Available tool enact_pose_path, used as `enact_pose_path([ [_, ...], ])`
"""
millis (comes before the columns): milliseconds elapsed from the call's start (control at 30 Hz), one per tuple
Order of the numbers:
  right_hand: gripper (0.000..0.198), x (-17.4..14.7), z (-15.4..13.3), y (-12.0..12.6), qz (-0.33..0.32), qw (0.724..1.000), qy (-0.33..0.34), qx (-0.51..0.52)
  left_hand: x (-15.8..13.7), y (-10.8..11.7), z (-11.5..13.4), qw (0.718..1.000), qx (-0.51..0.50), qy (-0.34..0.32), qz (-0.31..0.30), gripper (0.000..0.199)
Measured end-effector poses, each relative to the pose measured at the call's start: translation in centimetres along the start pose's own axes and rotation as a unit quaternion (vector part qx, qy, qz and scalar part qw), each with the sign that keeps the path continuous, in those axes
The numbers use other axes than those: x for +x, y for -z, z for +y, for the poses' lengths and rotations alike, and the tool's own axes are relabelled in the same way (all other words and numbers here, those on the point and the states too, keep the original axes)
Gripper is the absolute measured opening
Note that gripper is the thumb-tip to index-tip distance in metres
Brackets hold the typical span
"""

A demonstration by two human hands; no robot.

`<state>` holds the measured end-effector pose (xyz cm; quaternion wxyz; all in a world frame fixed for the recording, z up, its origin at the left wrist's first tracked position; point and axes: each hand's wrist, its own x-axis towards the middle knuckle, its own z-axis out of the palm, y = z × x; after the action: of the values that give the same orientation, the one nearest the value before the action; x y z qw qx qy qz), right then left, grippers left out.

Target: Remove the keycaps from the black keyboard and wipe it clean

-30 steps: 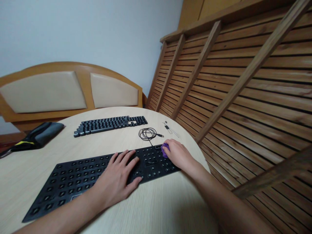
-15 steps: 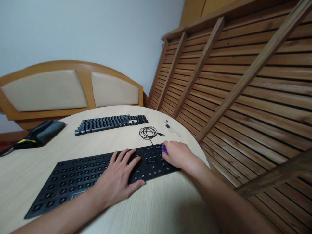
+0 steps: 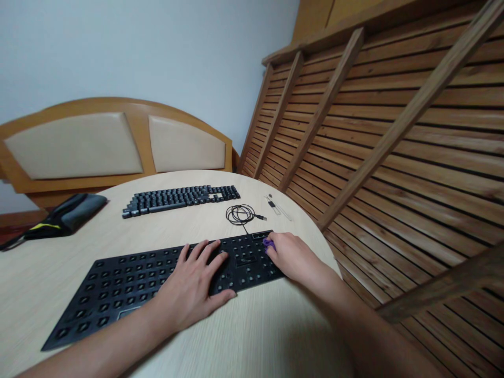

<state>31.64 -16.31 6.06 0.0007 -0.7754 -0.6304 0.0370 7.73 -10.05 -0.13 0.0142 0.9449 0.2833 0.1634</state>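
A black keyboard base [image 3: 136,278] with its keycaps off lies on the round table, bare switches showing in rows. Across its middle my left hand [image 3: 197,278] rests flat, fingers spread. My right hand [image 3: 289,252] is closed on a small purple cloth [image 3: 269,243], which touches the number-pad end of the base; most of the cloth is hidden by the fingers. From the base's back edge runs a coiled black USB cable [image 3: 240,214]. Farther back, loose black keycaps [image 3: 169,198] are laid out in keyboard order.
Small wire tools, including a keycap puller [image 3: 272,205], lie right of the cable. A dark pouch with a yellow stripe [image 3: 74,215] sits at the table's left. A slatted wooden panel [image 3: 374,157] leans by the table's right edge. Behind stands a padded headboard [image 3: 137,142].
My right hand has shifted slightly to the right with the purple cloth, over the same end of the base. My left hand has stayed in place.
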Motion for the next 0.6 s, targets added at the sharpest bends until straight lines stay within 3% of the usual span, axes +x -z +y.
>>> enact_pose_path([
  [267,0.02,-1.7,2.6,-0.7,0.051,0.988,0.023,0.142,0.0,0.1,0.0,1.0,0.005,-0.001,-0.006,0.07],
  [600,0.024,-1.6,4.4,0.5,0.173,0.932,0.048,0.315,-0.1,0.0,-0.1,1.0,0.007,-0.002,-0.006,0.07],
])
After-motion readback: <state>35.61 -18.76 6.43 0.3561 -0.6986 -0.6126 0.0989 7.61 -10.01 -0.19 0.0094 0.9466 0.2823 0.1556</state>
